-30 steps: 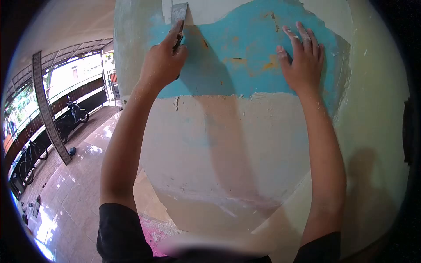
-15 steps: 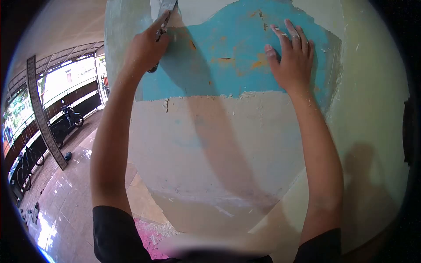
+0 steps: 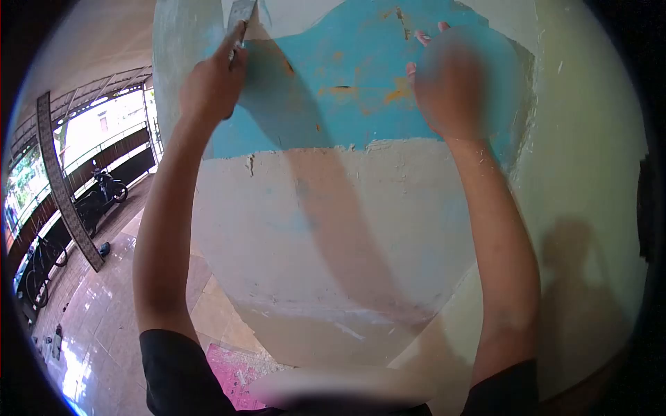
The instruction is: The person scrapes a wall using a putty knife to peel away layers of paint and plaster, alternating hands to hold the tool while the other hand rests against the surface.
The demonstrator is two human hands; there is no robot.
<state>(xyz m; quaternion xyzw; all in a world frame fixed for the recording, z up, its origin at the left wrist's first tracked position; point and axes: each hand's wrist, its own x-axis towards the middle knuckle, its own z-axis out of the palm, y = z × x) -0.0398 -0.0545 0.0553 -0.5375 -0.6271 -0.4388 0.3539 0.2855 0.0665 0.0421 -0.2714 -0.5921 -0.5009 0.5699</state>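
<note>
My left hand (image 3: 214,84) is closed around the handle of a flat metal scraper (image 3: 242,10), its index finger stretched along the tool. The blade points up against the wall, at the upper left edge of a blue patch (image 3: 305,83). Orange marks and small cracks show in this patch. My right hand (image 3: 451,83) rests on the blue patch at the right, empty, with its fingers apart; part of it is blurred. Below the blue lies a pale, smooth coat (image 3: 257,215) with a ragged upper edge.
At the left are a pillar (image 3: 66,187), a motorcycle (image 3: 107,186), a bicycle (image 3: 41,270) and shiny floor tiles (image 3: 111,333). A pink sheet (image 3: 232,374) with pale crumbs lies below the wall. Greenish wall (image 3: 583,159) extends to the right.
Both hands and the wall stand slightly further left in the view. The scraper has moved left and a little up in the frame, still in my left hand.
</note>
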